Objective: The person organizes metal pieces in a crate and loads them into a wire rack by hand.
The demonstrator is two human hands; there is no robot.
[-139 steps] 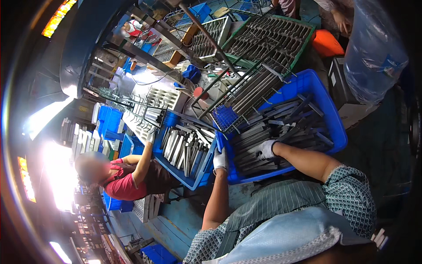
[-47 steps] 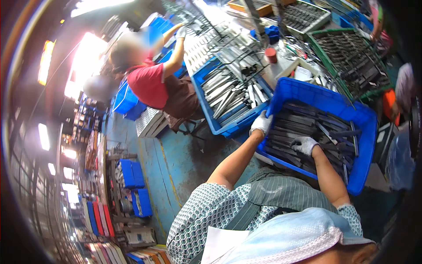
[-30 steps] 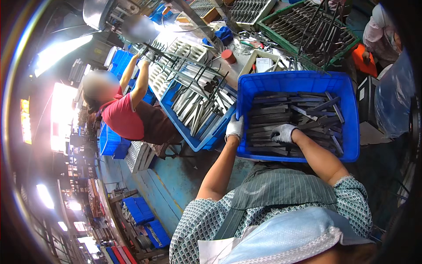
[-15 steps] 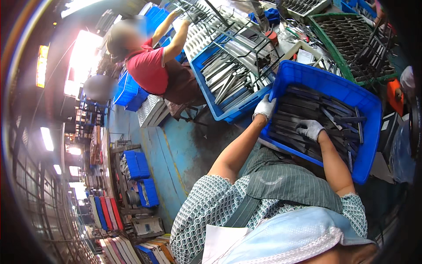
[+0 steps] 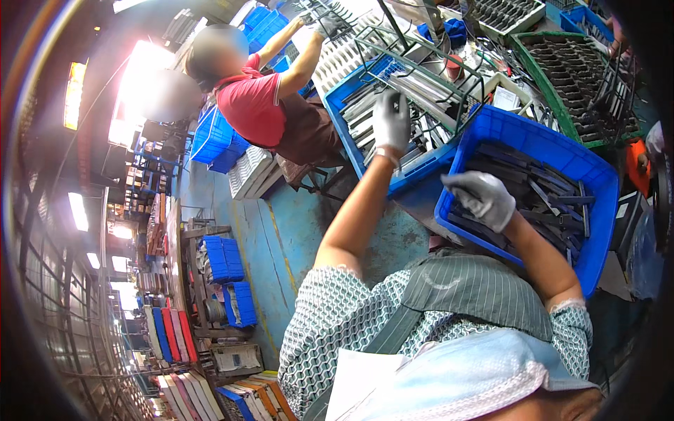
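Observation:
My left hand (image 5: 392, 125), in a white glove, is over the light-blue crate (image 5: 404, 179) with long silvery metal strips (image 5: 359, 130). Its fingers look apart, close to the strips and a dark green wire rack (image 5: 421, 67); nothing shows in them. My right hand (image 5: 488, 200), also gloved, hovers above the near left side of a deep blue bin (image 5: 597, 242). Those fingers stretch left with nothing visible in them. Dark flat metal strips (image 5: 554, 186) lie in a loose pile inside the bin, partly hidden by my right hand and forearm.
A co-worker (image 5: 256, 109) in a red top sits at the left beyond the light-blue crate, hands near a rack. At the far right stands a green-edged tray (image 5: 576, 88) of dark parts. More blue crates (image 5: 223, 259) line the left side of the blue floor (image 5: 263, 245).
My left hand has let go of the blue bin's rim and moved up and left over the light-blue crate. The right hand has risen from the dark strips toward the bin's left side.

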